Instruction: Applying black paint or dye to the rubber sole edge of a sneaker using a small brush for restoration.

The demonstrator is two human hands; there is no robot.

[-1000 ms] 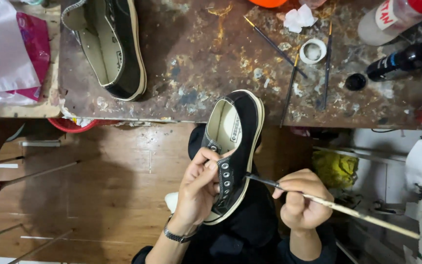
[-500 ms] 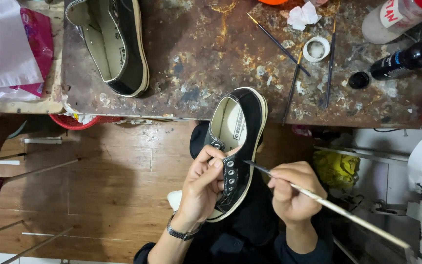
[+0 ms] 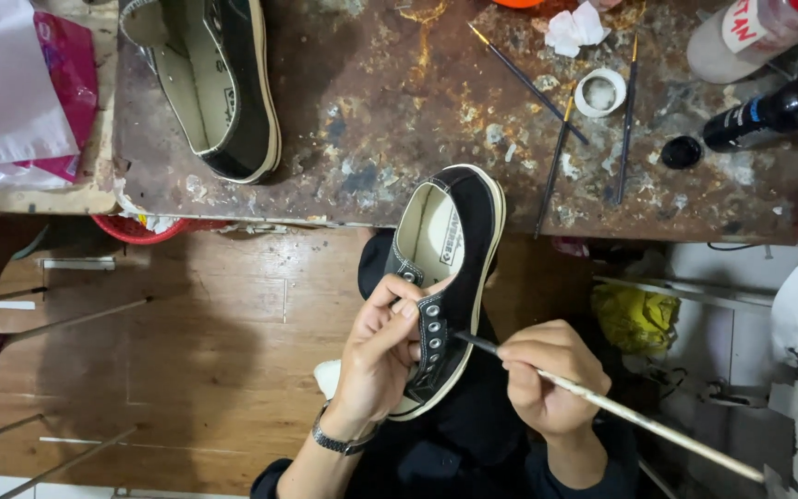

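Note:
My left hand (image 3: 379, 356) grips a black low-top sneaker (image 3: 468, 231) with a cream sole by its eyelet side, holding it above my lap with the heel toward the table. My right hand (image 3: 551, 374) holds a long thin paintbrush (image 3: 644, 420), whose tip touches the sneaker's side near the metal eyelets. A second black sneaker (image 3: 219, 88) lies on the stained worktable (image 3: 371, 111) at the upper left.
Several thin brushes (image 3: 556, 139), a small white cap (image 3: 599, 92), a black lid (image 3: 682, 152), a dark bottle (image 3: 773, 111) and a white bottle (image 3: 750, 32) lie on the table. A pink and white bag (image 3: 16, 102) sits far left. Wooden floor shows below.
The brush handle has tilted lower and my right hand has dropped slightly; the tip stays at the sneaker's eyelet side. My left hand keeps its hold.

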